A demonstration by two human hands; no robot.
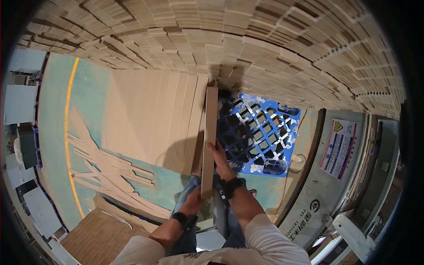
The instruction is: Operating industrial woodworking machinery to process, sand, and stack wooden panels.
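A long, narrow brown board (210, 119) is held out in front of my body, its length pointing away from me. Around its near end, my left hand (194, 201) is closed. My right hand (219, 161) grips the right side of the same board farther along. I cannot tell whether it is one piece or several strips pressed together. Just left of the board lies a low stack of wide brown panels (150, 119). Its far end reaches toward a tall wall of stacked brown boards (190, 46).
A blue plastic pallet (289, 152) with worn paint lies to the right. Beyond it stands a grey machine (309, 194) with a warning label. Thin offcut strips (104, 165) are scattered on the green floor at left. Near my left arm is a stack of brown pieces (95, 238).
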